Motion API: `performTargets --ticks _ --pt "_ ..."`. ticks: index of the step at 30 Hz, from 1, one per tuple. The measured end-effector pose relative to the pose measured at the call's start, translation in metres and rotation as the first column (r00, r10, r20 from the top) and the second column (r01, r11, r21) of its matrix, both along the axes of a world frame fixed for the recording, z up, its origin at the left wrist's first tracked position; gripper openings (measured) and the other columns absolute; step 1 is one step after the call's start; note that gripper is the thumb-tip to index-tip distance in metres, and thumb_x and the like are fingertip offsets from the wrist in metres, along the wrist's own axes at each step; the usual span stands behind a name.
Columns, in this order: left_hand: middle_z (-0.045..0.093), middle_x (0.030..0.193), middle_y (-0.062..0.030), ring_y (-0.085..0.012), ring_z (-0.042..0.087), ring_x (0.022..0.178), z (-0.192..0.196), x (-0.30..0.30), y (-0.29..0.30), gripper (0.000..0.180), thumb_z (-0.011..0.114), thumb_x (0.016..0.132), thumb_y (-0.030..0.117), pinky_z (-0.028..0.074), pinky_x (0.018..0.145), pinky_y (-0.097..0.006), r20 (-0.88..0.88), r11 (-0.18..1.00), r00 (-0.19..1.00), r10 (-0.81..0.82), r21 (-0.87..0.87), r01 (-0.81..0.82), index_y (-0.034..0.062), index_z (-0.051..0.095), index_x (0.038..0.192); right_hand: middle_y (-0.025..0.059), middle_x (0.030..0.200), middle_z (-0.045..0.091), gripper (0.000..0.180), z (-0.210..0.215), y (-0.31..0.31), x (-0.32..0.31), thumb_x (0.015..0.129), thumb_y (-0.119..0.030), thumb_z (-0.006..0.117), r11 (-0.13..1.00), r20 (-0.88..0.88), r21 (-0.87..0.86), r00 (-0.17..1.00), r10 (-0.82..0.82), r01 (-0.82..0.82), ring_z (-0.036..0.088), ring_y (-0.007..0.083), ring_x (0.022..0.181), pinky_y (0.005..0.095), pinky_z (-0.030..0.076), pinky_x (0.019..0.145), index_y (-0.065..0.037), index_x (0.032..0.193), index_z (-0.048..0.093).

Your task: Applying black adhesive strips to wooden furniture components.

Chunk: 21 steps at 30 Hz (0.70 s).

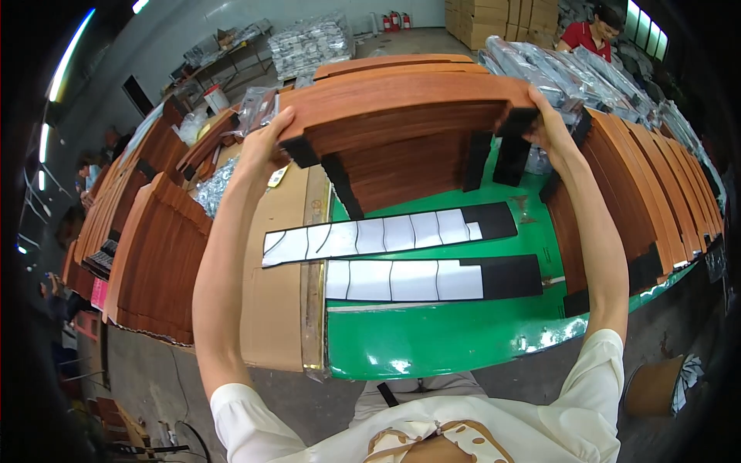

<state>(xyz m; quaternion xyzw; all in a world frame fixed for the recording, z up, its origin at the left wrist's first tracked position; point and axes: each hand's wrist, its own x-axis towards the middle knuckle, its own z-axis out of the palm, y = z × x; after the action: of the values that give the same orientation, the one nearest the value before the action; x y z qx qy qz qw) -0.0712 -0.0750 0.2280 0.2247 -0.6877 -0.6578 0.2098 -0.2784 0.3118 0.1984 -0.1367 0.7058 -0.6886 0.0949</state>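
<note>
Out in front of me, a long reddish-brown wood-grain panel [401, 100] spans between my hands, with black pads at both ends. My left hand [268, 141] grips its left end, fingers wrapped around the edge. At the opposite end, my right hand [546, 127] is closed on the panel, its fingertips partly hidden behind. Just beyond and below stands a stack of similar panels [413, 174] with black strips at its ends. Two sheets of black strips, an upper one [370, 234] and a lower one [405, 280], lie nearer me, partly covered with white backing.
The table has a green top [417, 339] and a cardboard sheet [270, 332] at left. More panel stacks stand at left [158, 262] and right [617, 193]. Plastic-wrapped bundles [571, 73] lie behind; a person in red [590, 38] is at far right.
</note>
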Motion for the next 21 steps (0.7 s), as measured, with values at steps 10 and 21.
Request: performTargets --ticks 10,21 --pt "0.053 0.066 -0.0063 -0.015 0.05 0.055 -0.02 -0.081 -0.02 0.06 0.069 0.068 0.06 0.039 0.052 -0.027 0.212 0.989 0.977 0.034 -0.145 -0.003 0.0014 0.062 0.078 0.0069 0.098 0.065 0.064 -0.02 -0.037 -0.092 0.084 -0.068 0.039 0.974 0.035 0.175 0.987 -0.155 0.147 0.058 0.0155 0.094 0.0318 0.04 0.084 -0.013 0.11 0.06" --pt "0.058 0.073 -0.0098 -0.0172 0.053 0.062 -0.029 -0.086 -0.028 0.061 0.059 0.074 0.063 0.039 0.065 -0.032 0.266 0.982 0.963 0.052 -0.189 -0.001 0.0024 0.064 0.084 0.0042 0.094 0.062 0.065 -0.026 -0.061 -0.099 0.084 -0.067 0.04 0.931 -0.019 0.283 0.972 -0.234 0.23 0.055 0.0167 0.089 0.0352 0.039 0.082 -0.011 0.111 0.06"
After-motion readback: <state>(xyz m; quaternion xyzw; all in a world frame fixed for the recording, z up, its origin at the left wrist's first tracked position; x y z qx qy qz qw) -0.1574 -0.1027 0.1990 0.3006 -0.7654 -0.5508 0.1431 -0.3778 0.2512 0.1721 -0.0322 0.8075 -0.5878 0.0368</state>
